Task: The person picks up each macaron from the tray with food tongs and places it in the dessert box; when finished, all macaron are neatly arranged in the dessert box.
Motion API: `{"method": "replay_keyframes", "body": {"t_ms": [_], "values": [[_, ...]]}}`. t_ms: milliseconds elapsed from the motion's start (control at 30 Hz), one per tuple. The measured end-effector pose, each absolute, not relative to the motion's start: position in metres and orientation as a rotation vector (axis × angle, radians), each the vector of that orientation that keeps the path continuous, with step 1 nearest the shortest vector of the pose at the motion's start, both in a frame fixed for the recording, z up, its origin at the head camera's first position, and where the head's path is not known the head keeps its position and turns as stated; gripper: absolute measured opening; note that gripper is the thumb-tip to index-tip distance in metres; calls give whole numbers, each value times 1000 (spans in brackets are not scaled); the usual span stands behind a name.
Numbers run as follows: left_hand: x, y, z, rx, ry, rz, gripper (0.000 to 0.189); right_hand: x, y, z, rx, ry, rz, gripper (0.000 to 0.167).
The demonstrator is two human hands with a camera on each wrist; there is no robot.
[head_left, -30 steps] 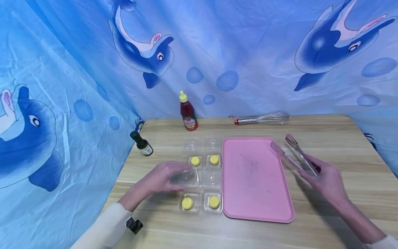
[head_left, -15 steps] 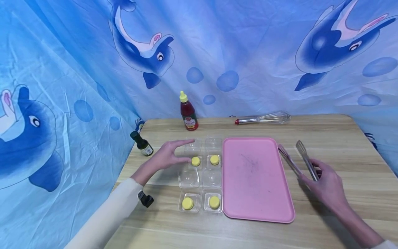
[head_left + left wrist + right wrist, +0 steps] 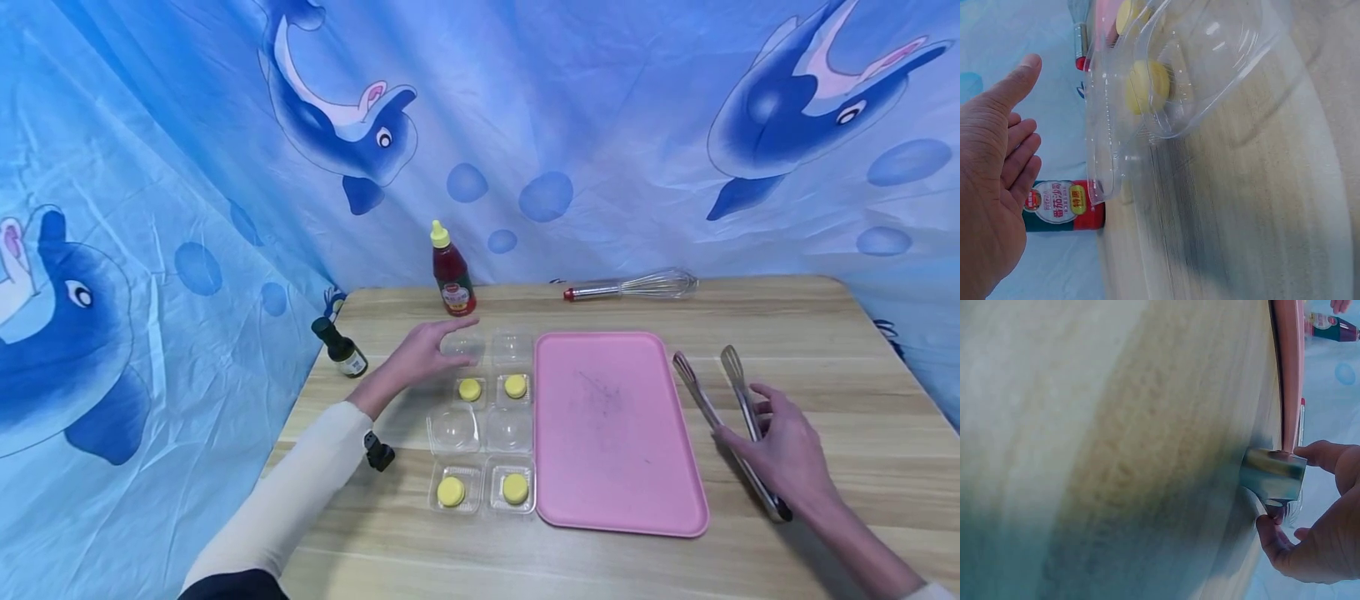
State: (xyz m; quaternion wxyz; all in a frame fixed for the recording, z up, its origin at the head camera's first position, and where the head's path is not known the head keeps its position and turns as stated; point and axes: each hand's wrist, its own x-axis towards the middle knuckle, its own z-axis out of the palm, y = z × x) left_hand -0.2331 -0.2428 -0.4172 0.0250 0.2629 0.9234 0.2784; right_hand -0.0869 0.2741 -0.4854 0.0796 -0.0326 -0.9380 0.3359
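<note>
Over the clear hinged lid (image 3: 462, 348) of the far-left plastic box hovers my left hand (image 3: 427, 354), thumb and fingers spread with nothing between them. A yellow macaron (image 3: 470, 389) sits in that box's base; the left wrist view also shows a macaron (image 3: 1149, 87) through the clear plastic. My right hand (image 3: 787, 446) is at the metal tongs (image 3: 738, 379), right of the pink tray (image 3: 622, 433). Its thumb and fingertips touch the tongs' opposite sides in the right wrist view, around the metal arm (image 3: 1274, 472). The tongs lie low over the table, tips apart.
Three more open clear boxes hold macarons, including the near-left macaron (image 3: 451, 492) and near-right macaron (image 3: 515, 489). A red sauce bottle (image 3: 453, 279) and a whisk (image 3: 637, 286) are at the back; a small dark bottle (image 3: 341, 350) is at the left edge.
My left hand has moved forward and right, from beside the near lids to the far-left lid. The tongs have come down with my right hand, tips shifting right.
</note>
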Motion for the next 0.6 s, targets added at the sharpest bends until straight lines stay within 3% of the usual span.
{"method": "replay_keyframes", "body": {"t_ms": [600], "values": [[-259, -232, -440, 751, 2795, 693, 81, -88, 253, -467, -108, -2633, 1007, 99]]}}
